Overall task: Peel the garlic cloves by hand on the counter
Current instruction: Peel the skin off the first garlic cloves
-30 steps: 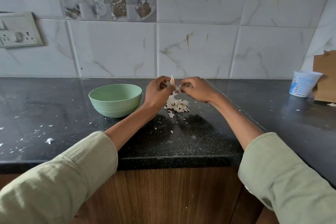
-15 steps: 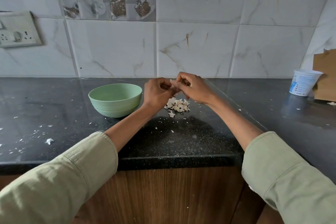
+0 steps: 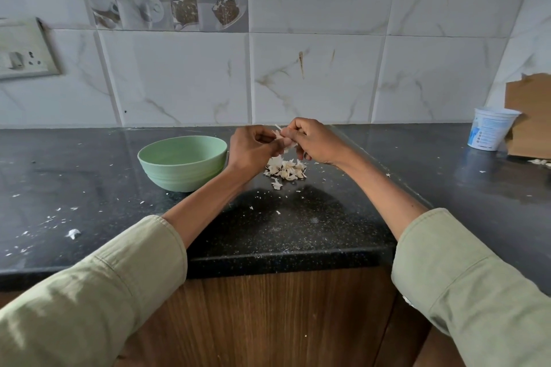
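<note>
Both hands are up above the black counter [image 3: 298,232], meeting right in the middle. The left hand [image 3: 252,149] has its fingers curled in and its thumb pressed forward against a garlic clove [image 3: 283,140], and the right hand [image 3: 313,140] curls around the same clove from the other side, fingertips pinching at its papery skin. Both grips are closed tight on that one clove; most of it is hidden between the fingers, so only pale, ragged flakes of skin show, with one thin sliver sticking up at the top.

Directly below the hands, on the counter, lies one heap of garlic peels [image 3: 285,170], off-white and crumpled, with a single larger scrap just in front of it and tiny flecks scattered across the dark stone out to the left. Whether whole cloves sit within that heap cannot be told.

One green bowl [image 3: 182,167] stands just left of the left hand, upright; nothing shows inside it from this angle. One white plastic cup [image 3: 492,132] stands far right by the wall, touching a torn piece of cardboard [image 3: 530,119]. One switch plate [image 3: 24,49] sits on the tiled wall at left. Two rolled green sleeves [image 3: 119,286] frame the bottom of the view.
</note>
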`<act>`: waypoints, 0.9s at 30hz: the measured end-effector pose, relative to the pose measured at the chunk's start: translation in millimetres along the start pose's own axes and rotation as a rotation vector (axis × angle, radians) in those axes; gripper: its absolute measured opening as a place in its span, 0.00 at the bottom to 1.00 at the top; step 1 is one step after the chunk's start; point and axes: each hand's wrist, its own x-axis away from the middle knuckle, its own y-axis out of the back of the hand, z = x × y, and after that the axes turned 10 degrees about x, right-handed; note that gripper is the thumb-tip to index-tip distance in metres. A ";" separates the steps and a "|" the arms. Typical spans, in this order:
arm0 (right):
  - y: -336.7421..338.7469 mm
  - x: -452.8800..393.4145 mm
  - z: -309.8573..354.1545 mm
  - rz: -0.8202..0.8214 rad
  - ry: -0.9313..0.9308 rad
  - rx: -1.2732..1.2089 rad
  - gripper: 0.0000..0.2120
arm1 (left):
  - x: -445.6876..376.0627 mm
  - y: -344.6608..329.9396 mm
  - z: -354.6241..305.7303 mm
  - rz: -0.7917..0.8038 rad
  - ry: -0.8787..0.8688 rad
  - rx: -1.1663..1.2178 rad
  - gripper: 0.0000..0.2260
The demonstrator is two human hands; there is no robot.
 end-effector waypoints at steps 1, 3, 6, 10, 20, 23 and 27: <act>-0.4 -0.2 -0.4 0.002 -0.014 -0.014 0.10 | -0.8 -0.3 0.5 -0.007 0.006 0.016 0.13; 0.0 -0.6 -2.2 0.012 -0.035 -0.084 0.09 | -2.9 -0.2 2.5 -0.021 0.016 0.031 0.12; 1.2 -0.7 -3.9 0.061 -0.091 -0.273 0.11 | -4.9 1.2 4.5 -0.039 0.013 0.031 0.11; 4.6 -1.0 -3.9 0.101 -0.110 -0.426 0.13 | -6.0 0.5 5.1 -0.033 -0.010 0.043 0.10; 5.3 3.5 -0.4 0.042 -0.054 -0.024 0.12 | -4.4 -3.7 2.0 -0.021 0.073 0.244 0.10; -3.1 6.5 4.4 0.052 -0.016 0.152 0.19 | -5.3 -5.1 4.0 0.040 0.106 0.248 0.10; -7.2 11.0 7.9 -0.018 0.066 0.332 0.15 | 0.1 -13.2 8.5 0.128 0.043 -0.024 0.16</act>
